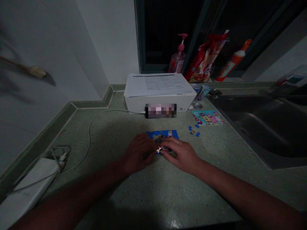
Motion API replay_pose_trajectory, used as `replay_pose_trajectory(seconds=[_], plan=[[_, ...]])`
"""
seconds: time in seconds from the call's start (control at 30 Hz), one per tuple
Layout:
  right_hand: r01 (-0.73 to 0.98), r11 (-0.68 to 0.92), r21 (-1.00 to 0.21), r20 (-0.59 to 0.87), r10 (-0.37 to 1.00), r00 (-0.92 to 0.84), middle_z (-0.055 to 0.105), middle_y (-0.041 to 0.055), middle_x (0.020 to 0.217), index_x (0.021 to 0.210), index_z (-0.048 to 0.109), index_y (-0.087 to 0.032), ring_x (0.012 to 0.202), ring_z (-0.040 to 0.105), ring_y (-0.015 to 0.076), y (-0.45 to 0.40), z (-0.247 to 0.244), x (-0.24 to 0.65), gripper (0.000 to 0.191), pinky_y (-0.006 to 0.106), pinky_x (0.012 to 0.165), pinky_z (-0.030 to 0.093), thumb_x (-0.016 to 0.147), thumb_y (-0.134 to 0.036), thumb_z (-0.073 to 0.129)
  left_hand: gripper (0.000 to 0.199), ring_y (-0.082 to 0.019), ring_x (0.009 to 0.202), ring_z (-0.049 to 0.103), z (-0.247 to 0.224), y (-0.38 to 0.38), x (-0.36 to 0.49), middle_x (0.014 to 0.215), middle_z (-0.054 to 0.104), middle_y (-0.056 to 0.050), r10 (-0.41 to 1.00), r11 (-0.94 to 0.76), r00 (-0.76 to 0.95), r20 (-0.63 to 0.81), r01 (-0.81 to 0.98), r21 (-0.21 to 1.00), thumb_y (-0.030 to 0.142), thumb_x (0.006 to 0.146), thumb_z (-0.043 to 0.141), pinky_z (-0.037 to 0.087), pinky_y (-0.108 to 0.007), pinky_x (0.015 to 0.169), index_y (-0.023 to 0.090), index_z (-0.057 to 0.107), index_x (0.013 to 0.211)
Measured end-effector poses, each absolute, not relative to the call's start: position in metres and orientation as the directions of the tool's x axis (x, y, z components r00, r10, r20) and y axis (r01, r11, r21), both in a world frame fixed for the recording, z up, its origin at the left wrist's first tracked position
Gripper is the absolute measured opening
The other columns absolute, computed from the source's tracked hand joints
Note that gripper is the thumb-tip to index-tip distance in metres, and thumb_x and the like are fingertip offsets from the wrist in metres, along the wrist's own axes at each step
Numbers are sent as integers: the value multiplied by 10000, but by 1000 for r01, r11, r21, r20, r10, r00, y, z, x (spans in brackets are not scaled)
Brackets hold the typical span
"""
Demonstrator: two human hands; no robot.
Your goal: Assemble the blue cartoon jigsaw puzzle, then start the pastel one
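Note:
A blue jigsaw puzzle (174,134), partly filled in, lies on the counter with my hands over its near part. Between my fingertips shows a small pale jigsaw piece (158,149). My left hand (137,153) is closed in a pinch at the piece's left side, and my right hand (183,154) pinches from the right. My fingers hide much of the puzzle's lower half. To the right lie several loose blue jigsaw pieces (194,130), near a colourful cartoon picture card (209,117).
Behind the puzzle, a phone (160,111) leans against a white box (159,86), with a white cable (89,134) running left to a power strip (31,188). A metal sink (271,124) is at right. A pump bottle (177,60) and red bag (206,59) stand by the window.

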State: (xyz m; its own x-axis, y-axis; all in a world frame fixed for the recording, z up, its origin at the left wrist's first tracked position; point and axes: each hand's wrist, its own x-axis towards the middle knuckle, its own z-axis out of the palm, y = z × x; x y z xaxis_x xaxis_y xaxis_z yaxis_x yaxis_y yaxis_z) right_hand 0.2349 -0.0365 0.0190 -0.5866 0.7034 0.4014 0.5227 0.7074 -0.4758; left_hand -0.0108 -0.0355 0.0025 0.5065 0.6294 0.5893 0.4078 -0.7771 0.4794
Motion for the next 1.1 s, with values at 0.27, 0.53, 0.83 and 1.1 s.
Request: replay_pose_trajectory(seconds=[0.27,0.53,0.83,1.1], plan=[[509,721,-470,407,689,-600,805,88,1131,1160,715,-273,1016,790,257,-37,19,235,154,407,826,671,1030,-283,633,74,-259,961,769,1,-36,-11,988,806,-40,659,-751,483,577,380,540,293,1021,653,618,-495,943,294,688,1085],[486,716,-501,400,689,-604,796,101,1164,1224,697,-254,960,785,237,-36,22,236,228,390,801,664,1041,-243,561,64,-242,938,769,4,-38,-12,1001,808,-48,710,-696,438,551,324,640,317,1038,662,642,-442,871,283,690,1085],[452,698,-555,417,704,-575,788,71,1080,1083,679,-274,901,778,217,-36,20,236,80,362,785,644,1046,-273,608,125,-230,931,772,3,-38,-12,986,820,-45,721,-672,459,519,279,686,354,1066,645,632,-421,886,265,733,1063],[474,731,-490,445,678,-586,793,43,972,1008,654,-286,868,779,218,-38,20,234,90,362,730,630,1007,-224,589,132,-231,871,760,8,-42,-9,950,800,-45,701,-692,502,507,304,655,394,1047,672,632,-399,782,272,714,1072]])
